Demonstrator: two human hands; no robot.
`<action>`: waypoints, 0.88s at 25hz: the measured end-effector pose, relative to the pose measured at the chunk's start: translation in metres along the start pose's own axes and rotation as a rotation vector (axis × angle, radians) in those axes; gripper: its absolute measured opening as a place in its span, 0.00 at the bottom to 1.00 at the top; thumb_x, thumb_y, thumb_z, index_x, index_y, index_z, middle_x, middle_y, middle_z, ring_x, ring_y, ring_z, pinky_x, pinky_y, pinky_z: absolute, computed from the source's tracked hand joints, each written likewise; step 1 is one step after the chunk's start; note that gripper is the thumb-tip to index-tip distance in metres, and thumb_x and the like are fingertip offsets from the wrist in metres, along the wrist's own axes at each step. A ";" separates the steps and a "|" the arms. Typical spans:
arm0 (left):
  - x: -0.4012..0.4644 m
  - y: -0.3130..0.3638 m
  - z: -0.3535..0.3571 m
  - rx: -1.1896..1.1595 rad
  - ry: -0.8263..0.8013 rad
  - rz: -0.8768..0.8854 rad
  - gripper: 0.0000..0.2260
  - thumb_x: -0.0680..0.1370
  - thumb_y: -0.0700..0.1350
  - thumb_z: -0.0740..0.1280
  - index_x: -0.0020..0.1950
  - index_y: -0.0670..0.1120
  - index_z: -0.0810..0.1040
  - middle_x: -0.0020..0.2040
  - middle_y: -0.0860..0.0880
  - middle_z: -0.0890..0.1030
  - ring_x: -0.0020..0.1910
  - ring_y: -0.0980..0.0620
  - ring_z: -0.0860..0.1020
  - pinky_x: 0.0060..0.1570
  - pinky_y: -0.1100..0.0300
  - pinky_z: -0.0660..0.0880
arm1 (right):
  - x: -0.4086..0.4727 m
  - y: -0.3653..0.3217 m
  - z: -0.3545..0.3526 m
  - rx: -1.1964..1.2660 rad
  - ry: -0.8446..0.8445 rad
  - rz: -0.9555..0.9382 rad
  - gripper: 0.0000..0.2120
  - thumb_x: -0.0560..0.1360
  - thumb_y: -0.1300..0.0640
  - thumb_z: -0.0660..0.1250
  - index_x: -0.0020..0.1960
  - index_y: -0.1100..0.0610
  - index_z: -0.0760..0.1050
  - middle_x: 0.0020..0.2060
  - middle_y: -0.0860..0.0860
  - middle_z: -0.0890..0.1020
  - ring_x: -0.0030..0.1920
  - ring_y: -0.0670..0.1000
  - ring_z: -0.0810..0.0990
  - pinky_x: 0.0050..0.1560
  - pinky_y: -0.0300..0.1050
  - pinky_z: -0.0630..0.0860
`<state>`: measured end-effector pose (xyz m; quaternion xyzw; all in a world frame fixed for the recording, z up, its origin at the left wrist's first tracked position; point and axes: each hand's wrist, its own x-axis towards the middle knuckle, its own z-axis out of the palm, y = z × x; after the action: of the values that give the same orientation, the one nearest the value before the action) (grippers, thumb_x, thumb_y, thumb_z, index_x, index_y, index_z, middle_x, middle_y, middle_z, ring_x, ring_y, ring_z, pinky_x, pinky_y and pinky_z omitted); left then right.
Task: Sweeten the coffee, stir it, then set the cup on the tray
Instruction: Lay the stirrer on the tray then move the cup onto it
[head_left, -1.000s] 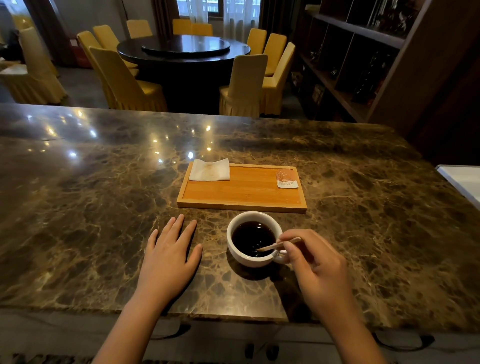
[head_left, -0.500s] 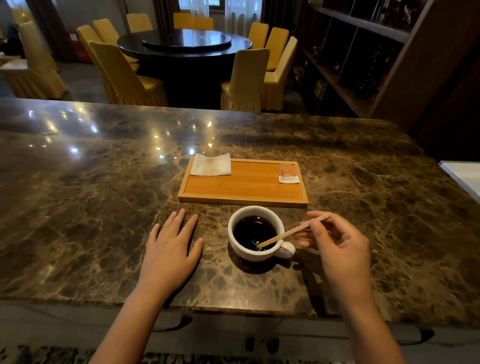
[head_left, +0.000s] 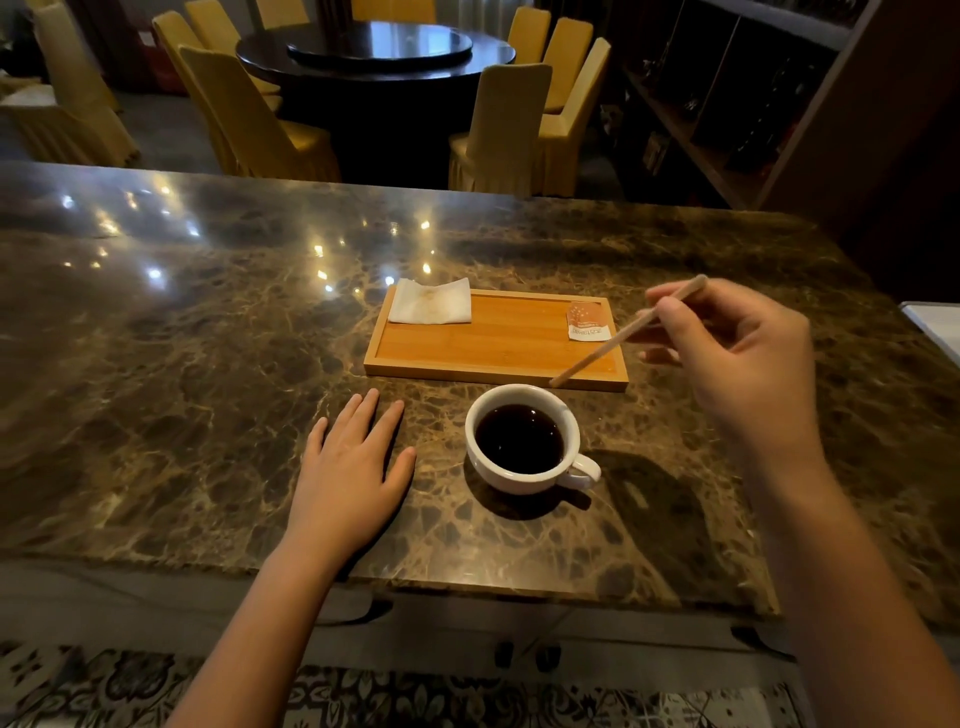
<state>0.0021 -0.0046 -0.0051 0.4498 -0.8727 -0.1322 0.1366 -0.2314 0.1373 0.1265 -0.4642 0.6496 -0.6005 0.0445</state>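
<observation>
Stirring looks finished; the cup (head_left: 522, 439) is not yet on the tray (head_left: 493, 345).

Right hand (head_left: 737, 358) pinches the stir stick (head_left: 626, 332) clear of the coffee; left hand (head_left: 348, 467) lies flat, empty, at the cup's nine o'clock; tray at twelve; the sachet (head_left: 587, 322) is probably emptied.

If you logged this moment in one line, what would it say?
right hand: holds stirrer clear of cup | left hand: flat on counter | cup: beside tray, not on it

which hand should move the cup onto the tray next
Probably the left hand: it lies flat and empty on the counter beside the cup. The right hand is raised and pinching the stir stick. The cup's handle does face right, though.
</observation>
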 end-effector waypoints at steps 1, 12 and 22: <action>0.000 0.000 0.000 0.001 0.000 -0.003 0.25 0.78 0.57 0.52 0.74 0.55 0.54 0.77 0.49 0.53 0.75 0.53 0.48 0.74 0.49 0.45 | 0.007 -0.001 0.007 -0.020 -0.043 -0.060 0.06 0.76 0.59 0.64 0.51 0.52 0.78 0.43 0.46 0.83 0.43 0.43 0.83 0.38 0.32 0.79; -0.002 -0.001 0.001 0.011 0.008 -0.021 0.25 0.77 0.58 0.51 0.74 0.56 0.53 0.77 0.50 0.52 0.75 0.55 0.46 0.73 0.52 0.42 | 0.090 0.063 0.136 -0.529 -0.576 -1.092 0.11 0.74 0.64 0.67 0.56 0.64 0.78 0.44 0.62 0.85 0.40 0.61 0.84 0.33 0.53 0.82; -0.001 -0.001 0.004 0.025 0.011 -0.029 0.25 0.76 0.59 0.50 0.73 0.57 0.52 0.77 0.52 0.52 0.75 0.56 0.45 0.72 0.53 0.40 | 0.090 0.090 0.160 -0.636 -0.758 -1.257 0.16 0.68 0.66 0.72 0.55 0.66 0.77 0.46 0.64 0.84 0.41 0.62 0.83 0.27 0.51 0.80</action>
<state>0.0020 -0.0034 -0.0092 0.4646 -0.8669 -0.1209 0.1341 -0.2326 -0.0538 0.0533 -0.9063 0.3471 -0.1004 -0.2190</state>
